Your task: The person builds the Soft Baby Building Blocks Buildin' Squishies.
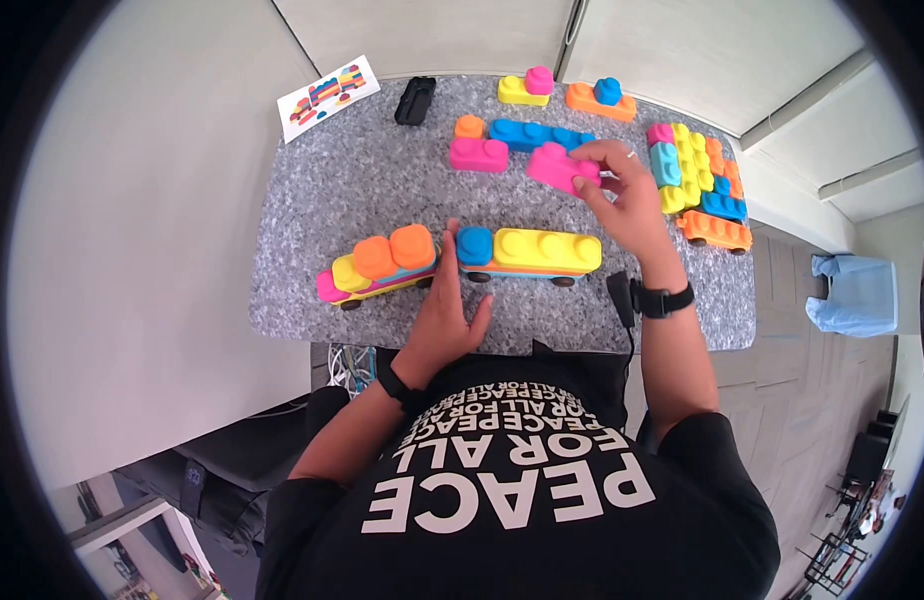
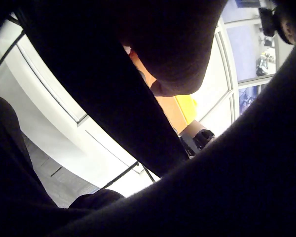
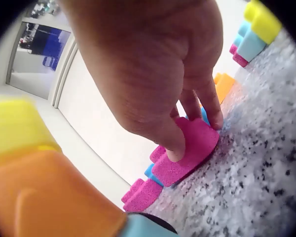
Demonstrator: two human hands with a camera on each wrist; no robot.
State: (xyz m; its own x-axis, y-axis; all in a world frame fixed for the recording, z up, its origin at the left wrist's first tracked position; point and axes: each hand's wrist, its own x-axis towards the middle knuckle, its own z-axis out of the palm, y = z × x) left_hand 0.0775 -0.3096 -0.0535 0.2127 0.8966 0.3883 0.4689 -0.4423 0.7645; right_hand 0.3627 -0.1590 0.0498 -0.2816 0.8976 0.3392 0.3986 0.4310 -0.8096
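Observation:
My right hand point(image 1: 630, 205) pinches a long pink toy block point(image 1: 550, 168) between thumb and fingers, close over the tabletop in the right wrist view. My left hand point(image 1: 444, 318) lies with straight fingers between two wheeled block cars, fingertips pointing away from the body. Left of it is a car point(image 1: 377, 275) with pink, yellow and orange blocks on it. On its right stands the other car point(image 1: 542, 262), with a blue block point(image 1: 474, 243) and a long yellow block point(image 1: 547, 246) on top. The left wrist view is mostly dark, with little of the hand visible.
Beyond the right hand lie a long blue block point(image 1: 532, 134), a pink block point(image 1: 479, 154) and an orange block point(image 1: 470, 126). More blocks point(image 1: 694, 165) and an orange wheeled base point(image 1: 717, 231) line the right edge. A picture card point(image 1: 329, 97) and a black object point(image 1: 416, 101) are far left.

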